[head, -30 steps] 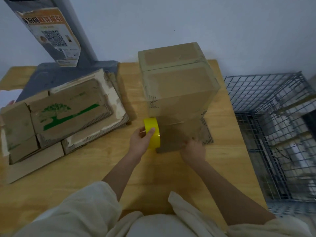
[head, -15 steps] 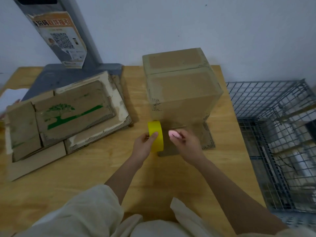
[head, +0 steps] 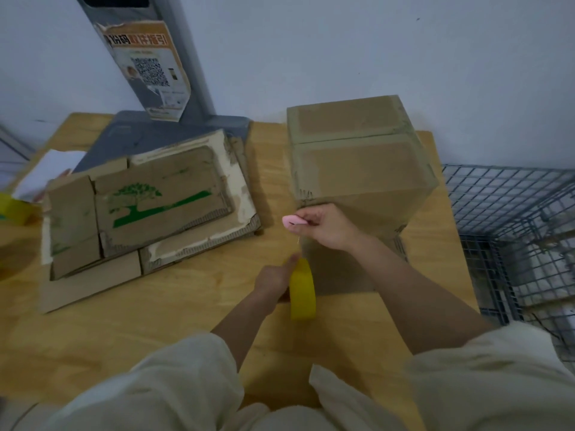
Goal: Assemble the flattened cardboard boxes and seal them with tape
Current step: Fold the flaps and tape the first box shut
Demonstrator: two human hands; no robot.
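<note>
Head view, looking down at the counter point(head: 174, 309). Left hand point(head: 273, 279) wrapped round the yellow tape roll point(head: 301, 290), thumb up along its rim, drawn back toward the body and clear of the box point(head: 361, 169). Probably done to keep a strip taut off the box's near face; a thin line seems to run up from the roll toward the other hand, too faint to call. Right hand point(head: 326, 227) curled in a tight grip on a small pink cutter point(head: 292, 220), nose poking left, raised just at the box's lower near corner, apparently placed to sever the tape right at the cardboard.

Box standing tall at the far right of the counter, long axis roughly upright, leaning slightly in this wide lens, taped top flaps facing up and toward the wall. Bottom flap spread on the wood beneath. Roll standing on edge, hole facing sideways, axis running left to right.

Flattened boxes point(head: 146, 209) stacked to the left, green tree print up, lying flat and waiting their turn. Wire cage point(head: 513, 219) off the right edge.
</note>
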